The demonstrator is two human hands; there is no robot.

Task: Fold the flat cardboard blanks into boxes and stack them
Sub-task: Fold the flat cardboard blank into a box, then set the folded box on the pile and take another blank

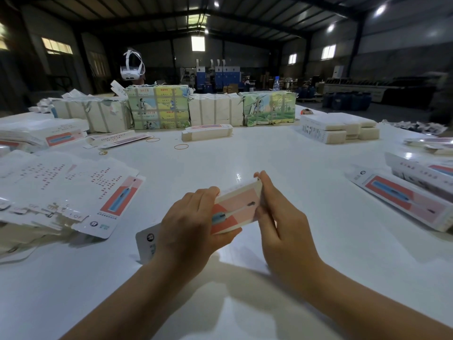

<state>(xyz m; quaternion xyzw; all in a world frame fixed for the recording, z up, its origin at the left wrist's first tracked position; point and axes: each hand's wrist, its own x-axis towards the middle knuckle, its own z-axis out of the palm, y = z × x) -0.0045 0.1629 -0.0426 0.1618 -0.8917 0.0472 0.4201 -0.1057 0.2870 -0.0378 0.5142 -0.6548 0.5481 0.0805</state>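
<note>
Pink-and-white cardboard box blank (236, 207) held above the white table (282, 155), near centre. Long axis runs near-left to far-right; the hang-tab end (147, 242) points near-left, behind the left wrist. Left hand (193, 227) grips the blank's near-left part, fingers curled over its top edge, thumb under. Right hand (279, 217) holds the far-right end, fingers straight along that end. Loose flat blanks (73, 190) lie at left. 4 wrapped bundles (159, 106) stand in a row at the far side.
</note>
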